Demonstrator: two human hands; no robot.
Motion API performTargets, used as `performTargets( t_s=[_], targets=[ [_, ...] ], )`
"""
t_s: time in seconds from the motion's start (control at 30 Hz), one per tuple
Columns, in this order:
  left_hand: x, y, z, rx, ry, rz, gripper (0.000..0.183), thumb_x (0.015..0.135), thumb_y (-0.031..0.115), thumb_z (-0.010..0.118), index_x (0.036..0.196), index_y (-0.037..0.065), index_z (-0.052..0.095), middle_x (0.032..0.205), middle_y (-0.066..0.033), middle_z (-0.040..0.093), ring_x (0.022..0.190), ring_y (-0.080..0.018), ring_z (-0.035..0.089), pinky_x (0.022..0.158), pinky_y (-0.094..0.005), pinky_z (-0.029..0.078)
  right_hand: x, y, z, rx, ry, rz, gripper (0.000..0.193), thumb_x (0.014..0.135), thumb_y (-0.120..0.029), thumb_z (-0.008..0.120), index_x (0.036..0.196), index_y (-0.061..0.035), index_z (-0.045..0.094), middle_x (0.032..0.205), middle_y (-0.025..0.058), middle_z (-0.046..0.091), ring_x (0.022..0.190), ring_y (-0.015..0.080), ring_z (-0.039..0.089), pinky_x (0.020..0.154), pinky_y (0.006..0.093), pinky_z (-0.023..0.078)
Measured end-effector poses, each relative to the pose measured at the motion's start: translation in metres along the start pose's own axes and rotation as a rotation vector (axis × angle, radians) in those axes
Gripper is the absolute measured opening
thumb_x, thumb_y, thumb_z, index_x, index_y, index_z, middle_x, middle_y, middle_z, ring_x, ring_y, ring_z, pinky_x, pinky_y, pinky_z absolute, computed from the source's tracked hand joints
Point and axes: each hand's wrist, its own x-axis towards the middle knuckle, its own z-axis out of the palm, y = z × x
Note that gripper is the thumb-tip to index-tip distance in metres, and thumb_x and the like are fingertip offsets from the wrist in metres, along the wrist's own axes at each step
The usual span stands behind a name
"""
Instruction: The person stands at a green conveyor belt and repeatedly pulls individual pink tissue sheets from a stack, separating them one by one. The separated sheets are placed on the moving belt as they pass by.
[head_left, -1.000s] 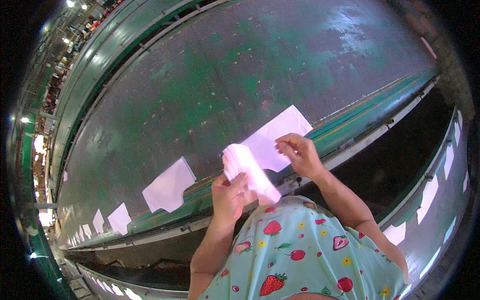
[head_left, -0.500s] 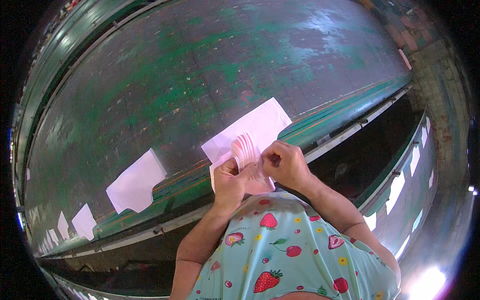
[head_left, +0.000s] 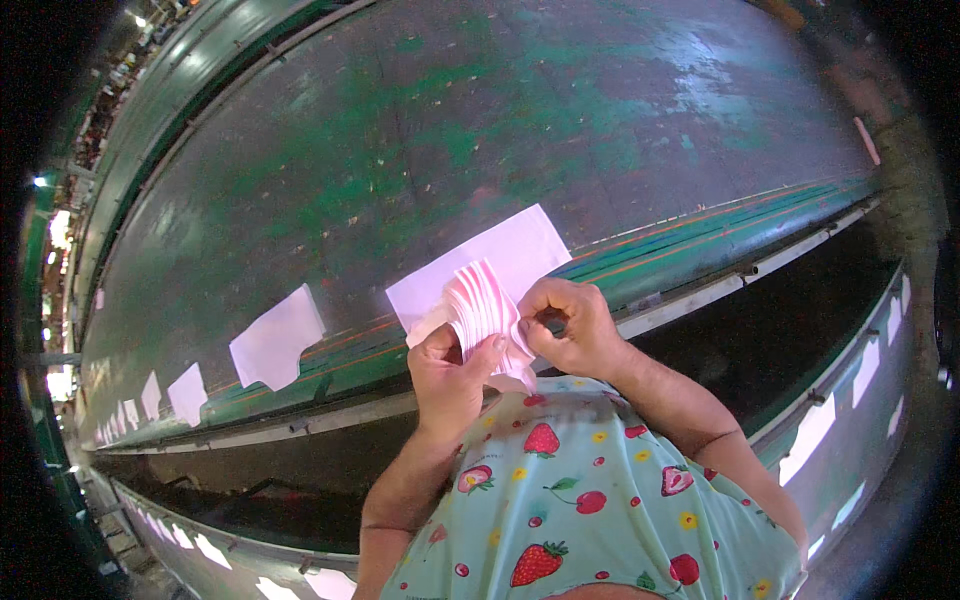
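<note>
My left hand [head_left: 445, 385] grips a bent stack of pale pink cut fabric pieces [head_left: 478, 305], its thumb pressed on top. The layers fan out in several curved edges, and a loose flap hangs toward my body. Thumb and forefinger of my right hand [head_left: 577, 330] are pinched together at the stack's right edge, with a gap ringed between them. Beyond both hands, a flat pale pink piece [head_left: 530, 243] lies on the table at its near edge, partly covered by the stack.
The long, worn green-and-grey table [head_left: 420, 130] stretches away in front of me. More pale cut pieces [head_left: 280, 340] lie in a row along its near edge to the left. A metal rail [head_left: 735, 285] runs along this edge. Another table with pale pieces [head_left: 810, 440] stands behind me at right.
The stack is fanned wider and its layers show more. My left hand has shifted slightly left, and my right hand stays at the stack's edge. The view has tilted a little.
</note>
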Motion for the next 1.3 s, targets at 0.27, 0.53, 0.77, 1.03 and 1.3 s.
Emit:
performTargets(
  t_s=[0.27, 0.53, 0.77, 1.03, 1.3],
  targets=[
    [-0.016, -0.016, 0.103, -0.086, 0.054, 0.038, 0.027, 0.087, -0.009, 0.066, 0.114, -0.006, 0.071, 0.107, -0.0093, 0.074, 0.092, -0.0132, 0.069, 0.087, -0.0316, 0.055, -0.024, 0.053, -0.084, 0.775, 0.013, 0.189, 0.016, 0.101, -0.014, 0.063, 0.116, -0.0070, 0.065, 0.090, -0.0020, 0.065, 0.079, 0.0060, 0.059, 0.068, 0.0215, 0.048],
    [-0.024, -0.042, 0.171, 0.038, 0.106, 0.101, 0.024, 0.089, -0.007, 0.067, 0.113, -0.005, 0.071, 0.107, -0.0066, 0.073, 0.092, -0.0112, 0.067, 0.087, -0.0295, 0.054, -0.046, 0.046, -0.150, 0.311, -0.016, -0.154, 0.038, 0.101, -0.013, 0.067, 0.137, -0.0030, 0.058, 0.090, 0.0013, 0.061, 0.076, 0.0088, 0.051, 0.066, 0.0253, 0.043],
    [-0.021, -0.051, 0.201, 0.194, 0.089, 0.086, 0.024, 0.089, -0.007, 0.067, 0.112, -0.005, 0.072, 0.104, -0.0053, 0.073, 0.090, -0.0096, 0.066, 0.084, -0.0283, 0.053, -0.063, 0.042, -0.187, 0.096, -0.007, -0.017, 0.015, 0.088, -0.008, 0.080, 0.096, -0.0011, 0.070, 0.081, 0.0013, 0.063, 0.066, 0.0070, 0.050, 0.058, 0.0272, 0.043],
    [-0.014, -0.060, 0.222, 0.178, 0.015, 0.010, 0.033, 0.082, -0.007, 0.063, 0.115, -0.006, 0.066, 0.106, -0.0072, 0.071, 0.091, -0.0133, 0.068, 0.085, -0.0300, 0.055, -0.073, 0.075, -0.200, 0.680, -0.173, 0.271, 0.012, 0.087, -0.005, 0.080, 0.087, 0.0001, 0.070, 0.084, 0.0011, 0.070, 0.077, 0.0062, 0.063, 0.071, 0.0257, 0.052],
    [-0.006, -0.062, 0.225, 0.023, 0.008, -0.051, 0.041, 0.080, -0.007, 0.060, 0.121, -0.007, 0.061, 0.111, -0.0112, 0.069, 0.098, -0.0189, 0.069, 0.091, -0.0352, 0.056, -0.079, 0.086, -0.206, 0.856, -0.184, 0.340, 0.009, 0.088, -0.004, 0.079, 0.087, -0.0031, 0.070, 0.086, 0.0001, 0.071, 0.078, 0.0058, 0.064, 0.072, 0.0235, 0.051]
  ],
)
